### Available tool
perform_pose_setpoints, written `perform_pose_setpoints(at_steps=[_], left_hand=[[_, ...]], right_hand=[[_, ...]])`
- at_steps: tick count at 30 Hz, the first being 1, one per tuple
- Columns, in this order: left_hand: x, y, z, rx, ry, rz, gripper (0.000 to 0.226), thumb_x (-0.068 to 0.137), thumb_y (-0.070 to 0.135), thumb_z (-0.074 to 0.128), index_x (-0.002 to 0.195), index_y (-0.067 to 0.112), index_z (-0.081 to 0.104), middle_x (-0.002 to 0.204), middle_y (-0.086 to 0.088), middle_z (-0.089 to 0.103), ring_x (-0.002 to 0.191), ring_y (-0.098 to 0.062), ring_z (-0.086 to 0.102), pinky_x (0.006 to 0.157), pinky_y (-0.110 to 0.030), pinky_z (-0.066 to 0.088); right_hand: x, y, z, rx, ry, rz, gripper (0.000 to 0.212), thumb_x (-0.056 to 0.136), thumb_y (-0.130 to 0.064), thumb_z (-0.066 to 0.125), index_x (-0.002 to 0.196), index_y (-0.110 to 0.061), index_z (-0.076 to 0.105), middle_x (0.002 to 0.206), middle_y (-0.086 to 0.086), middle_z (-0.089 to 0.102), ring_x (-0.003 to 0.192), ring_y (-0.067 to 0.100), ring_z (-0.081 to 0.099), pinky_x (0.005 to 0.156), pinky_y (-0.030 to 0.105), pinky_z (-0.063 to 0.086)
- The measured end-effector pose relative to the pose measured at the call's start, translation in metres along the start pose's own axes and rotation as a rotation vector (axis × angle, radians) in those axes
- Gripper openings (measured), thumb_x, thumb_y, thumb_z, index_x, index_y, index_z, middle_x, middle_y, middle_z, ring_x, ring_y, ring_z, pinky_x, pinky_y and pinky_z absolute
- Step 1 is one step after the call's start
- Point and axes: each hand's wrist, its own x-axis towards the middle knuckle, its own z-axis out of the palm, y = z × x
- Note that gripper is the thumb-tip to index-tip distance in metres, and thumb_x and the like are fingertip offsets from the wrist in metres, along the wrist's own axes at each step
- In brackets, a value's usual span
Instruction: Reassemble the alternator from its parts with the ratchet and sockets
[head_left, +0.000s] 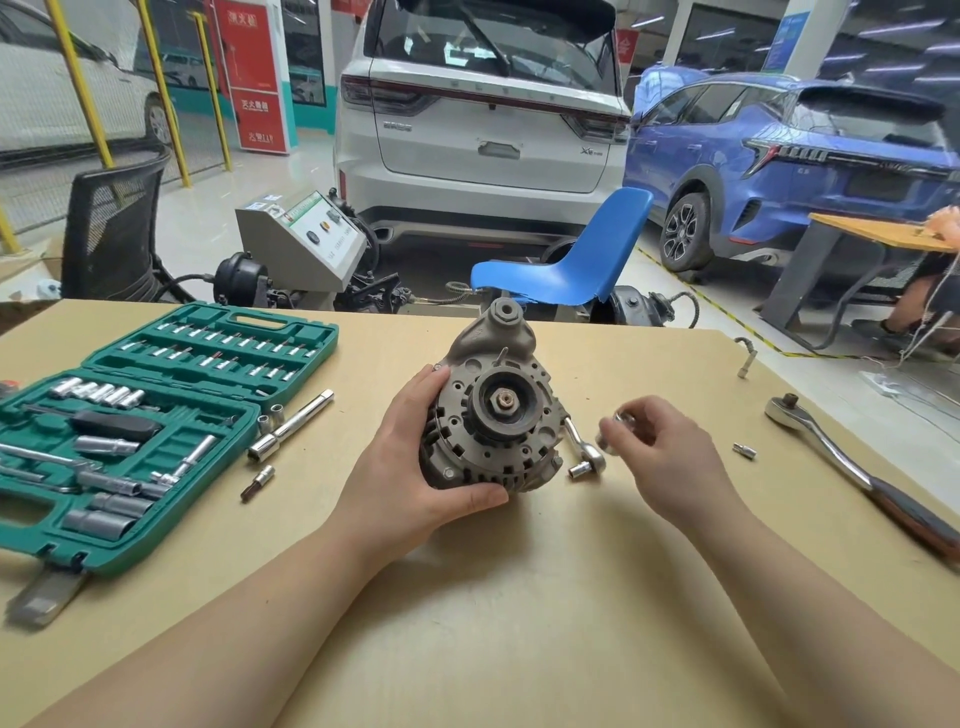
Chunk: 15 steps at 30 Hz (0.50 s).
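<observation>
The fingers (621, 423) of the right hand (662, 457) are curled together on a small bright metal piece, probably a socket (608, 439), held just off the counter (519, 597) to the right of the alternator (496, 415). The left hand (415, 457) cups the alternator from its left side, thumb pressed along the lower rim and fingers wrapped over the upper edge, steadying it with the pulley end facing the camera.

Judging by how it sits, the housing halves are already joined: the body looks whole, the dark pulley is on the shaft and a brownish nut (505, 401) sits at its centre. What seems left is tightening, most likely that nut or the through-bolts at the rim; whether those are seated is too small to tell.

The alternator is dull grey cast metal, slotted with vents all round, with a smoother mounting lug at the top. A small chrome ratchet (584, 449) carrying a socket lies touching its lower right. Well to the right of the alternator rests a larger ratchet with a dark handle (852, 470). To its left, a chrome extension bar (291, 426) and loose sockets lie beside an open green plastic socket case (156, 415). The counter is pale, matte board.
</observation>
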Motion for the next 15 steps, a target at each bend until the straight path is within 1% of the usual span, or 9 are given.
perform_pose_setpoints(at_steps=[2,4,8,10,12,15], left_hand=[[0.001,0.0,0.0,-0.006,0.002,0.0,0.123,0.052,0.081,0.092,0.156,0.064,0.029,0.167,0.028,0.032,0.153,-0.005,0.04,0.125,-0.048,0.042],[0.0,-0.002,0.001,-0.011,0.001,-0.001,0.123,0.051,0.086,0.089,0.156,0.064,0.029,0.167,0.03,0.031,0.153,-0.004,0.04,0.125,-0.048,0.042],[0.001,-0.004,0.0,-0.024,0.009,-0.006,0.124,0.051,0.083,0.091,0.157,0.063,0.03,0.167,0.029,0.033,0.153,-0.005,0.042,0.124,-0.048,0.043],[0.001,-0.004,-0.001,-0.031,0.001,-0.013,0.124,0.052,0.081,0.093,0.158,0.062,0.031,0.166,0.027,0.034,0.152,-0.007,0.043,0.123,-0.048,0.044],[0.002,-0.004,0.0,-0.02,0.001,-0.02,0.125,0.053,0.077,0.095,0.158,0.061,0.031,0.167,0.025,0.035,0.152,-0.008,0.045,0.122,-0.049,0.045],[0.001,-0.001,-0.002,-0.055,-0.02,-0.04,0.122,0.055,0.063,0.099,0.157,0.06,0.033,0.167,0.024,0.035,0.153,-0.006,0.043,0.124,-0.048,0.043]], right_hand=[[0.007,0.023,-0.001,-0.15,-0.021,0.071,0.014,0.097,-0.045,0.063,0.102,-0.032,0.062,0.095,-0.012,0.072,0.09,0.017,0.065,0.079,0.038,0.052],[0.012,0.043,-0.002,-0.241,-0.003,0.094,0.017,0.098,-0.045,0.061,0.109,-0.032,0.062,0.099,-0.012,0.069,0.091,0.018,0.062,0.077,0.037,0.048],[0.018,0.061,0.0,-0.27,0.062,0.09,0.018,0.1,-0.042,0.06,0.114,-0.032,0.061,0.102,-0.01,0.067,0.094,0.021,0.059,0.076,0.037,0.045],[0.02,0.064,0.003,-0.28,0.062,0.075,0.019,0.101,-0.041,0.058,0.117,-0.033,0.06,0.106,-0.012,0.065,0.102,0.023,0.058,0.078,0.038,0.045],[0.021,0.064,0.005,-0.293,0.049,0.086,0.025,0.102,-0.041,0.056,0.124,-0.032,0.06,0.113,-0.014,0.065,0.112,0.024,0.057,0.083,0.039,0.047],[0.022,0.061,0.004,-0.295,0.038,0.143,0.042,0.101,-0.044,0.055,0.14,-0.029,0.056,0.129,-0.006,0.064,0.127,0.025,0.051,0.099,0.042,0.045]])
